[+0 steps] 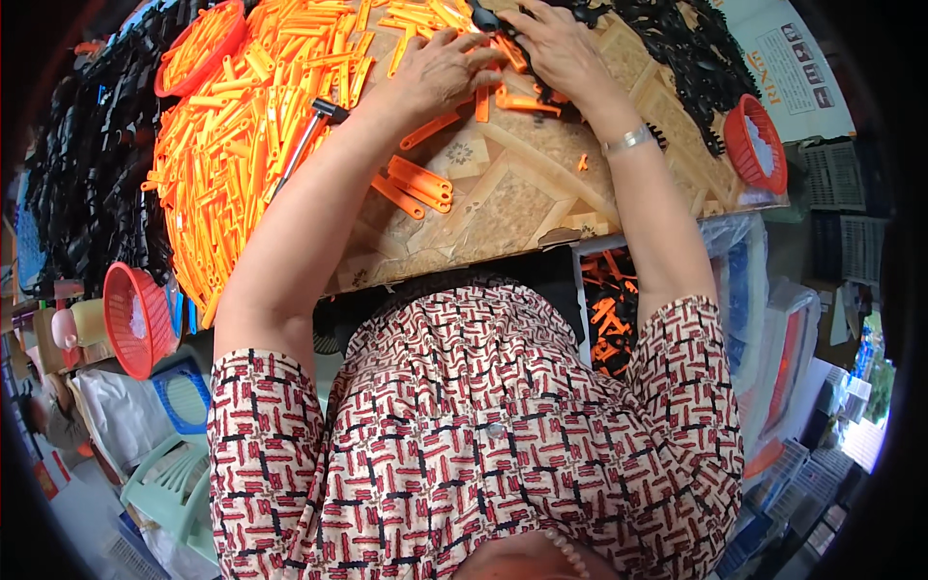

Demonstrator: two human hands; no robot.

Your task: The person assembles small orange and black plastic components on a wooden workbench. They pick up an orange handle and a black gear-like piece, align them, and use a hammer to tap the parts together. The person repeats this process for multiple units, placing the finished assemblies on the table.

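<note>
Patterned red-and-cream sleeves fill the bottom of the view, and both forearms reach up and away over the surface [503, 208], a tabletop with a tan tile pattern. Left hand [435, 72] lies flat, fingers [474, 58] curled down on an orange strip [510, 53]; right hand [556, 48] meets it at the far edge, fingers bent over a black piece [488, 19], though how firmly either hand grips I cannot tell. A silver bracelet [628, 140] circles the right wrist.

A big heap of orange strips [251, 126] crowds the left side, with a metal-headed hammer [314, 130] lying on it just beside the left forearm. A small bundle of orange strips [416, 184] sits apart in the middle. Black pieces [677, 48] pile up at upper right, beside a red basket [757, 145]; another red basket [135, 319] hangs low left.

Judging by the heaps, plenty is left. A bin [609, 319] under the edge holds joined orange-and-black parts, so some looks done.
</note>
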